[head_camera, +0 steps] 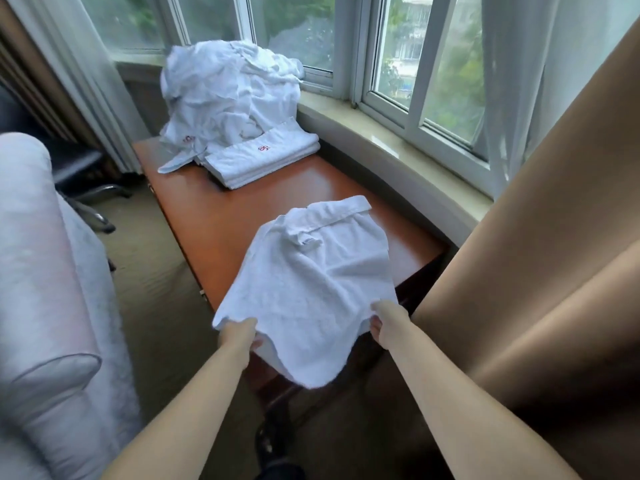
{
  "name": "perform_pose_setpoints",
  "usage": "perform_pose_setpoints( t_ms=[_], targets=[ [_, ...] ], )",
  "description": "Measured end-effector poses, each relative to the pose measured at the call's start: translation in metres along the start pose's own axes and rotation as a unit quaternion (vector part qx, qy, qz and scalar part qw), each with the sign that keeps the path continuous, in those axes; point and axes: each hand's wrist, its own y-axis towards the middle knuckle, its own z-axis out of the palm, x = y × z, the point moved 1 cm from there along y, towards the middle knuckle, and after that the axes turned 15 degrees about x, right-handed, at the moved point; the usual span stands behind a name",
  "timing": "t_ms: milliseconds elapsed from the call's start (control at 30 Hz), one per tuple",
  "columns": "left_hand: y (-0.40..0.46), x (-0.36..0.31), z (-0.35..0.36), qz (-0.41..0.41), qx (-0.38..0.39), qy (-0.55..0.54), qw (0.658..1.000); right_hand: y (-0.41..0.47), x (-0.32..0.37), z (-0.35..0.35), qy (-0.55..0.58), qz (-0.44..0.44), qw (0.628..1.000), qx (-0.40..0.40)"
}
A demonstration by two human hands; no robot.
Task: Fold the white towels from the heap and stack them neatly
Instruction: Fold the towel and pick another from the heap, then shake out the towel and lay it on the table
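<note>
A crumpled white towel (311, 282) lies spread over the near end of the wooden table (214, 216), its near edge hanging past the table's front. My left hand (240, 336) grips the towel's near left corner. My right hand (386, 323) pinches the near right corner. At the far end of the table sits the heap of white towels (228, 91), piled high against the window. In front of the heap lies a stack of folded towels (263, 157) with a red mark on top.
A stone window sill (381, 140) runs along the table's right side. A tan curtain (540, 271) hangs close on the right. A white bed or sofa edge (45, 271) stands left, with a dark chair base (93, 192) behind it. Carpet lies between.
</note>
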Motion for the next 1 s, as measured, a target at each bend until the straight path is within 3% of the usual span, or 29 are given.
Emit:
perform_pose_setpoints(
  t_ms=[100, 167, 200, 267, 333, 367, 467, 567, 667, 733, 800, 900, 967, 1000],
  targets=[
    [-0.001, -0.082, 0.020, 0.214, 0.019, 0.005, 0.977, -0.011, 0.057, 0.038, -0.050, -0.225, 0.973, -0.001],
    [-0.003, -0.106, 0.019, 0.319, -0.043, -0.046, 0.946, -0.012, 0.070, 0.040, -0.064, -0.337, 0.939, -0.043],
    [0.005, -0.098, 0.014, 0.322, -0.086, -0.053, 0.941, 0.000, 0.064, 0.028, -0.080, -0.325, 0.939, -0.083],
    [0.020, -0.051, 0.003, 0.185, -0.150, -0.045, 0.970, 0.027, 0.027, 0.000, -0.114, -0.151, 0.977, -0.102],
    [0.031, 0.009, -0.002, 0.022, -0.132, 0.001, 0.991, 0.050, -0.018, -0.019, -0.149, 0.013, 0.987, -0.063],
    [0.032, 0.025, -0.002, -0.009, -0.117, 0.046, 0.992, 0.056, -0.030, -0.019, -0.174, 0.037, 0.982, -0.069],
    [0.043, 0.011, 0.003, 0.002, -0.114, 0.140, 0.984, 0.069, -0.028, 0.002, -0.236, -0.004, 0.962, -0.135],
    [0.060, -0.033, 0.018, 0.108, -0.107, 0.236, 0.960, 0.088, -0.010, 0.033, -0.252, -0.090, 0.957, -0.115],
    [0.082, -0.075, 0.038, 0.177, -0.044, 0.407, 0.895, 0.106, 0.008, 0.057, -0.359, -0.107, 0.922, -0.095],
    [0.102, -0.096, 0.047, 0.162, -0.015, 0.525, 0.836, 0.119, 0.019, 0.066, -0.419, -0.094, 0.897, -0.107],
    [0.118, -0.110, 0.056, 0.147, 0.004, 0.585, 0.797, 0.129, 0.025, 0.072, -0.462, -0.043, 0.878, -0.116],
    [0.136, -0.126, 0.079, 0.145, 0.043, 0.587, 0.795, 0.140, 0.030, 0.077, -0.556, 0.018, 0.812, -0.177],
    [0.147, -0.136, 0.095, 0.130, 0.053, 0.558, 0.818, 0.149, 0.038, 0.078, -0.546, -0.023, 0.817, -0.183],
    [0.153, -0.140, 0.101, 0.113, 0.058, 0.546, 0.828, 0.155, 0.045, 0.079, -0.512, -0.046, 0.843, -0.161]
  ],
)
